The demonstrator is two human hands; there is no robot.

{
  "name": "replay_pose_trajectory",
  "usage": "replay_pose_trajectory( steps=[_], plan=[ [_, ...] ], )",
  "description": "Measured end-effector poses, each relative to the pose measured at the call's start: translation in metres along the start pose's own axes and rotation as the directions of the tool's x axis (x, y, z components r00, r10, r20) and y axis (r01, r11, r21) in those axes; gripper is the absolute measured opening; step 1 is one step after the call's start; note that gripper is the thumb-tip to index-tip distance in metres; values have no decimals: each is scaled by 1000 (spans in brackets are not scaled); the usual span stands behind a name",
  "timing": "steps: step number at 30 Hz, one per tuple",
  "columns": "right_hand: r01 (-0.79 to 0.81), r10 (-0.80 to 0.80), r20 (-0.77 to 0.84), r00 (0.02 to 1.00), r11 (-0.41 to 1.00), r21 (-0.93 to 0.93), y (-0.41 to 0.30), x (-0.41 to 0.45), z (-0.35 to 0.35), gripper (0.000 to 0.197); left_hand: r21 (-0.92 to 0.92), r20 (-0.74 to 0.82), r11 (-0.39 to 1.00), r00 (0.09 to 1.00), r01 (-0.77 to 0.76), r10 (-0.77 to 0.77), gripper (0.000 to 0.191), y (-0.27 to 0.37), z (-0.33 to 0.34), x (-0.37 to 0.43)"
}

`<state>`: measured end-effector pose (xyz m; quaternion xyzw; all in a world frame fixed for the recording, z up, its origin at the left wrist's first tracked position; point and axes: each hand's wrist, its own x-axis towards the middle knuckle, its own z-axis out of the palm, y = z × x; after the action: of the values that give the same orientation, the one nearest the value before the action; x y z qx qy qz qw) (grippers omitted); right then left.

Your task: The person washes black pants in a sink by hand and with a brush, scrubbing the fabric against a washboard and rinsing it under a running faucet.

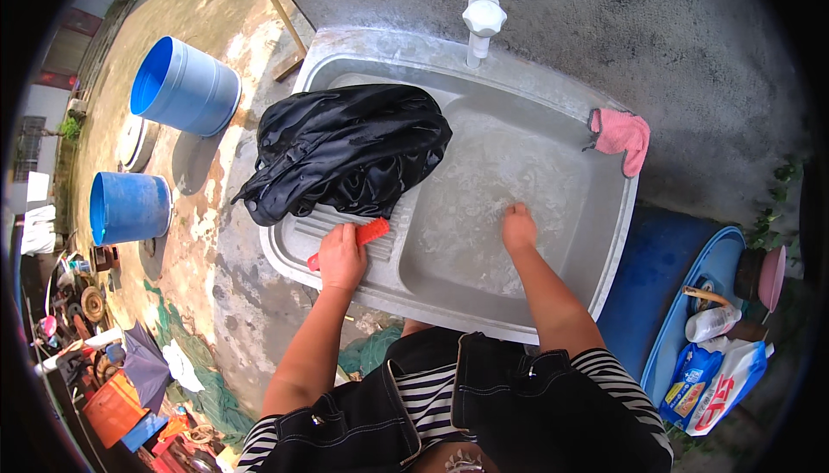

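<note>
My left hand (343, 258) grips a red scrubbing brush (372, 231) over the ribbed washboard (311, 230) on the left side of a grey laundry sink (447, 327). Just above that hand, a wet black garment or cloth (350, 142) lies heaped on the washboard side, reaching over the sink's left rim. My right hand (519, 227) is in the deep basin at right, its fingertips in or at the cloudy water (486, 181); what the fingers hold, if anything, is hidden. A pink cloth (622, 139) hangs over the sink's right rim.
A white plastic tap (482, 23) stands at the sink's back edge by a grey wall (583, 26). Two blue buckets (194, 87) (133, 208) stand on the ground at left. At right lies a blue barrel (654, 272), with plastic packages (719, 382) near its rim.
</note>
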<state>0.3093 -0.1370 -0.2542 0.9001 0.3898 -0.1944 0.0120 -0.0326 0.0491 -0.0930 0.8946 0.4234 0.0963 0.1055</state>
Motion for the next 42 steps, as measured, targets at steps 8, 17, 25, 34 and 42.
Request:
replay_pose_trajectory(
  steps=[8,17,25,34,42],
  plan=[
    [-84,83,40,996,996,9,-8,37,-22,19,-25,15,1000,1000,-7,7,30,7,-3,5],
    [63,-63,12,998,996,-61,-17,25,-20,19,-8,55,1000,998,23,-23,29,4,-5,4],
    [-47,65,-64,996,968,248,10,-49,-12,59,1,31,1000,1000,-5,5,31,2,1,3],
    [17,-71,384,921,990,140,52,-156,-41,41,-71,12,997,1000,-18,19,29,-8,3,5],
    [-131,131,21,991,939,319,51,-223,-69,33,19,-117,995,988,-103,104,31,-12,-6,-18]
  ],
)
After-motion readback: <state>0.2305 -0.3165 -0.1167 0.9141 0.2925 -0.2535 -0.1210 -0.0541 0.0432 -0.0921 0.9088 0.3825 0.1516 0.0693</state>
